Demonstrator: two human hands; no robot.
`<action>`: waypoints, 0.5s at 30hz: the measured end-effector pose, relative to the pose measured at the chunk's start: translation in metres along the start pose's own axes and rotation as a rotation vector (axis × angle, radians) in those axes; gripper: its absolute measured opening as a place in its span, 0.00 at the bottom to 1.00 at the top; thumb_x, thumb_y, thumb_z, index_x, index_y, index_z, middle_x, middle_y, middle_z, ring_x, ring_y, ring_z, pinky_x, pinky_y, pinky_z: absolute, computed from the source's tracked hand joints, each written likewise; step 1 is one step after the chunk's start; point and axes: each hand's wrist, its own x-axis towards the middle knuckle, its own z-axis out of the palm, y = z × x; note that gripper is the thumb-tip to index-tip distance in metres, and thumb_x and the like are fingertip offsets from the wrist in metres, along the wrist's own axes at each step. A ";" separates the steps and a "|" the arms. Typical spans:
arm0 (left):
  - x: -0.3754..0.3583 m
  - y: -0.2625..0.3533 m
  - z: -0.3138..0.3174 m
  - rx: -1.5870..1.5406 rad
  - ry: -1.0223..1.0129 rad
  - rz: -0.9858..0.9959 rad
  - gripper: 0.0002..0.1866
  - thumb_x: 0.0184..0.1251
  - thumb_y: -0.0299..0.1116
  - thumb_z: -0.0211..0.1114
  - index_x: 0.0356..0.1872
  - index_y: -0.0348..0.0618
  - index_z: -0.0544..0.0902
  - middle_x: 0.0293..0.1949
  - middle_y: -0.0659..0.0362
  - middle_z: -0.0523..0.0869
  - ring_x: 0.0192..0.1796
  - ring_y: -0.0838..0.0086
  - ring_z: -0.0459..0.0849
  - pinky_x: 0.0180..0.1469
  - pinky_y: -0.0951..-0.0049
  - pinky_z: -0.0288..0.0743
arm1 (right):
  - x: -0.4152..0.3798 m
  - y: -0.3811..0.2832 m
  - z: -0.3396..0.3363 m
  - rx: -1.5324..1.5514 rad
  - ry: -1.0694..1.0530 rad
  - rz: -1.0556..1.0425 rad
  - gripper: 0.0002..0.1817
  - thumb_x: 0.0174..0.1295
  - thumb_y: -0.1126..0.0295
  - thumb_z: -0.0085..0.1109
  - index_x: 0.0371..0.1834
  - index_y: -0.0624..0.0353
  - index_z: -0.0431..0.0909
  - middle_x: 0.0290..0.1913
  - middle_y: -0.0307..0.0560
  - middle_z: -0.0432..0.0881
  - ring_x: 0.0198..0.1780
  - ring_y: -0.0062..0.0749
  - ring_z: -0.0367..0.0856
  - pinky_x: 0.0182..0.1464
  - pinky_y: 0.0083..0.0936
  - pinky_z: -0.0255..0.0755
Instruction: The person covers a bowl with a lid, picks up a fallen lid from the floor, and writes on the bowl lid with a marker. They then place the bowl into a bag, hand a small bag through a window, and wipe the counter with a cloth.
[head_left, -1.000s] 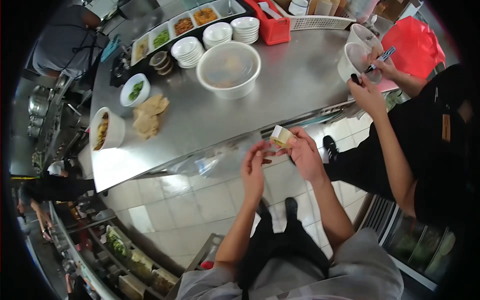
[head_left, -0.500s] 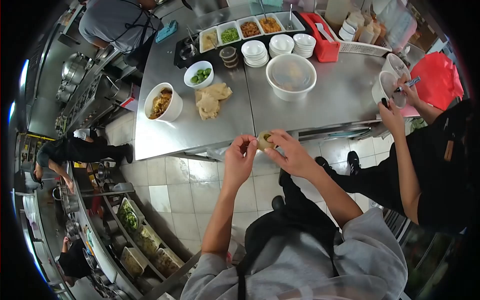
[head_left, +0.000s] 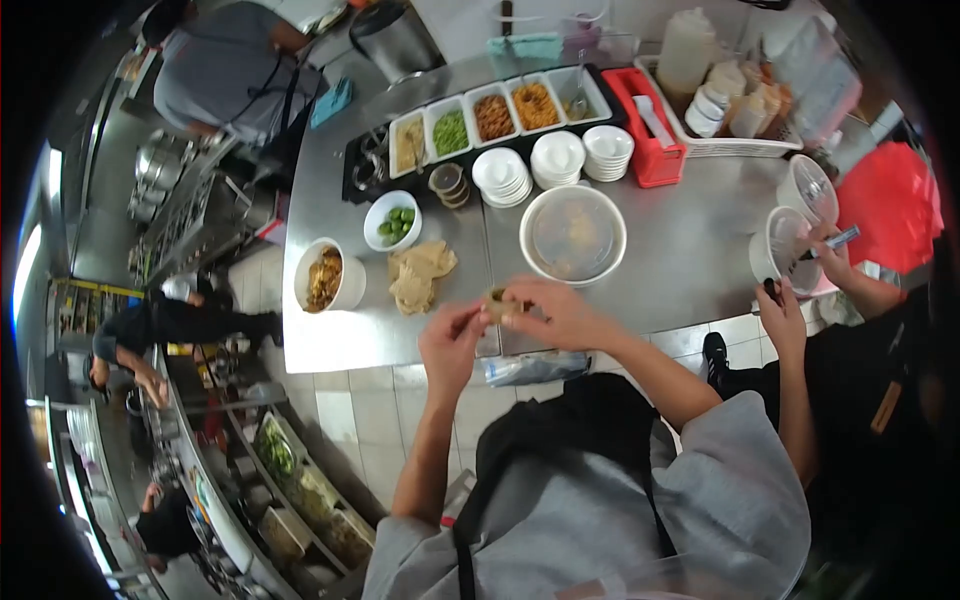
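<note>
A small translucent sauce cup [head_left: 498, 304] with something dark inside is held between my two hands at the counter's front edge. My right hand [head_left: 562, 318] wraps its fingers round the cup from the right. From the left, my left hand [head_left: 450, 342] pinches at the cup's edge, with thumb and forefinger together. Crumpled brown paper [head_left: 420, 277] lies on the steel counter [head_left: 660, 262] just beyond my left hand. Past my right hand stands a large white bowl with a clear lid [head_left: 572, 236]. A short stack of similar small cups [head_left: 449, 186] stands farther back.
To the left are a tub of food [head_left: 345, 280] and a bowl of green limes [head_left: 396, 221]. Stacked white lids [head_left: 502, 177] and topping trays [head_left: 494, 118] line the back. On the right, a co-worker's hand [head_left: 832, 250] holds a marker by white tubs [head_left: 780, 245].
The view has shifted, so the counter sits lower in it. My hands and the cup have moved forward, from over the floor to over the counter's edge. Both hands stay on the cup.
</note>
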 end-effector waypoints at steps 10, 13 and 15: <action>0.040 -0.004 -0.025 0.245 -0.394 0.123 0.08 0.55 0.23 0.64 0.34 0.39 0.74 0.31 0.60 0.75 0.30 0.70 0.78 0.32 0.75 0.71 | 0.023 0.007 -0.016 -0.126 -0.040 -0.112 0.12 0.57 0.66 0.58 0.39 0.62 0.72 0.36 0.51 0.74 0.35 0.42 0.74 0.38 0.33 0.68; 0.039 -0.009 -0.028 0.456 -0.463 0.152 0.07 0.56 0.24 0.63 0.33 0.40 0.73 0.32 0.56 0.74 0.30 0.64 0.75 0.32 0.71 0.71 | 0.022 0.024 0.007 -0.340 0.077 -0.224 0.12 0.57 0.66 0.58 0.38 0.63 0.72 0.36 0.52 0.74 0.35 0.44 0.74 0.40 0.34 0.68; 0.036 -0.013 -0.033 0.541 -0.477 0.164 0.06 0.57 0.25 0.62 0.32 0.40 0.73 0.32 0.55 0.73 0.30 0.62 0.74 0.33 0.69 0.71 | 0.020 0.032 0.022 -0.462 0.177 -0.278 0.13 0.56 0.67 0.58 0.39 0.63 0.71 0.37 0.52 0.74 0.36 0.46 0.74 0.41 0.34 0.67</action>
